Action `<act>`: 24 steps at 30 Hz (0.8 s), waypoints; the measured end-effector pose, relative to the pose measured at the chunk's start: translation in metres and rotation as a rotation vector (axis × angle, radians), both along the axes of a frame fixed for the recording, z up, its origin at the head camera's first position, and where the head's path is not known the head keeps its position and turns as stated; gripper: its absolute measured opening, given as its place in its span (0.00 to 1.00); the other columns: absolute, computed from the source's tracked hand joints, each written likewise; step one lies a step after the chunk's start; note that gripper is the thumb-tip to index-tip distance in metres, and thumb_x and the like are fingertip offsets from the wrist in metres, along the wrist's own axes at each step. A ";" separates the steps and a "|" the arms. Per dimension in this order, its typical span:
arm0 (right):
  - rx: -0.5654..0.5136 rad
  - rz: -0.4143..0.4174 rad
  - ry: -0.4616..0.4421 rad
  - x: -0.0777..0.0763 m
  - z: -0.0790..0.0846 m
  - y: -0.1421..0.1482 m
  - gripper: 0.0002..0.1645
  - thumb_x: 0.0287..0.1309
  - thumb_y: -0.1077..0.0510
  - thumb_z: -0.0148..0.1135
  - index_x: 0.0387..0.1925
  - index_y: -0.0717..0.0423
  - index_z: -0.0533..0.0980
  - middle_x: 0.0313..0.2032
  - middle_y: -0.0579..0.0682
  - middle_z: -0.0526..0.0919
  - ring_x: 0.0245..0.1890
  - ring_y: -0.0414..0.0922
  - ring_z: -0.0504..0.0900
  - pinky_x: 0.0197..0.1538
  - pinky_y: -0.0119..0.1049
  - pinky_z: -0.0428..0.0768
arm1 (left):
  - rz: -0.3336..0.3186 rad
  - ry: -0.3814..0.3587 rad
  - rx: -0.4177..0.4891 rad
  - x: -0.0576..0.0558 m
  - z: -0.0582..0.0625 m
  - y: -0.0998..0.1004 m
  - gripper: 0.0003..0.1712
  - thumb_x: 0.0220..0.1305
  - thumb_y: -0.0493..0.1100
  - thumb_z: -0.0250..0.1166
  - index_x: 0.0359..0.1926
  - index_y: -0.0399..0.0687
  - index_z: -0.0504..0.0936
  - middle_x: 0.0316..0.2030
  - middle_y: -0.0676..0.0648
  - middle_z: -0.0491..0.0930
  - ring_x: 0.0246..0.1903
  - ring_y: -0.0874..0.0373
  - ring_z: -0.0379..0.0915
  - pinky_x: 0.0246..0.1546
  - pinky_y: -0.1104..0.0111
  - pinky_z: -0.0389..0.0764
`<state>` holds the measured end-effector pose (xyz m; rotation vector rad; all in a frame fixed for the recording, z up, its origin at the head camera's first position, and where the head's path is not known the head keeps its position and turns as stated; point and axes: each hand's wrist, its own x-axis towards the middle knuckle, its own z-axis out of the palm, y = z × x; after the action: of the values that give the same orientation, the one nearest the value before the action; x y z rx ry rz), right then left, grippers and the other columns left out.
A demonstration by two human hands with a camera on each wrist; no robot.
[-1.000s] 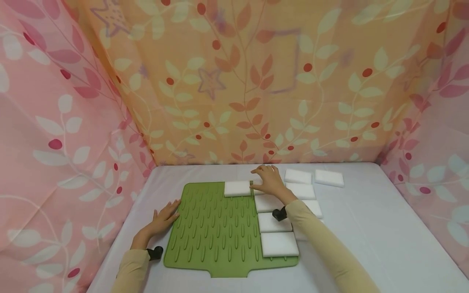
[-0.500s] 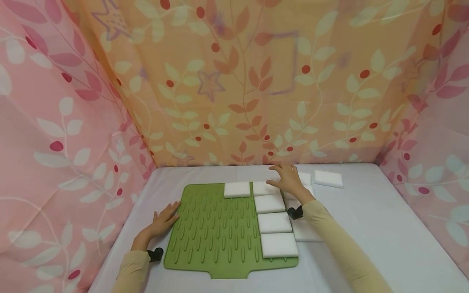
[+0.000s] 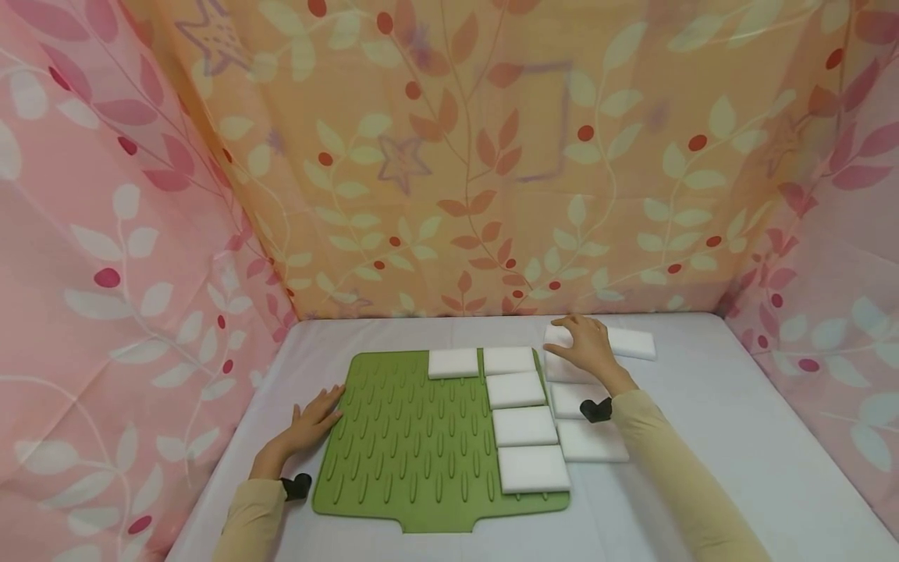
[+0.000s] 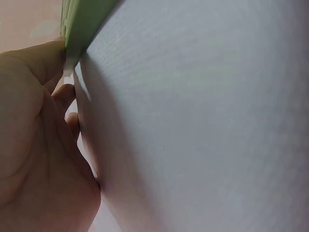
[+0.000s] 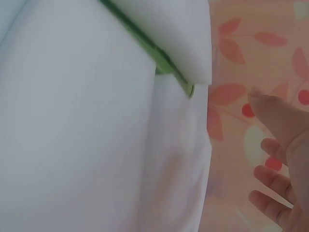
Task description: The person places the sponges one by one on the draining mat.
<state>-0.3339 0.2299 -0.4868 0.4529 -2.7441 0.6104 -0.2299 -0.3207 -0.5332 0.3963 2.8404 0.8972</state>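
Note:
A green ridged silicone mat (image 3: 400,437) lies on the white-covered table, its tab toward me. My left hand (image 3: 312,425) rests flat at the mat's left edge, and in the left wrist view its thumb (image 4: 46,58) touches the mat's rim (image 4: 87,24). White sponges lie down the right side of the mat, from the top sponge (image 3: 509,361) to the bottom sponge (image 3: 534,470); one more sponge (image 3: 453,363) is on its top edge. My right hand (image 3: 590,345) hovers over a far sponge (image 3: 557,336), fingers apart with nothing between them in the right wrist view.
A second row of sponges (image 3: 593,441) lies just right of the mat, partly behind my right hand and wrist. Another sponge (image 3: 634,343) sits farther right. Patterned cloth (image 3: 463,195) hangs behind the table and at both sides.
My right hand has moved right, from the mat's top right sponge to above the far sponges beside the mat. That top right sponge is now uncovered. The left hand stays put.

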 end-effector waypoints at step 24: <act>0.004 -0.146 -0.056 0.015 -0.013 0.083 0.34 0.51 0.44 0.66 0.56 0.58 0.72 0.53 0.65 0.69 0.52 0.66 0.65 0.57 0.65 0.51 | -0.012 0.002 0.010 -0.003 -0.004 -0.002 0.33 0.71 0.48 0.48 0.72 0.45 0.51 0.70 0.36 0.49 0.69 0.35 0.37 0.55 0.32 0.24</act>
<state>-0.3188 0.3127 -0.4993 0.2371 -2.8005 0.5889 -0.2325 -0.3223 -0.5371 0.4150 2.8332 0.9103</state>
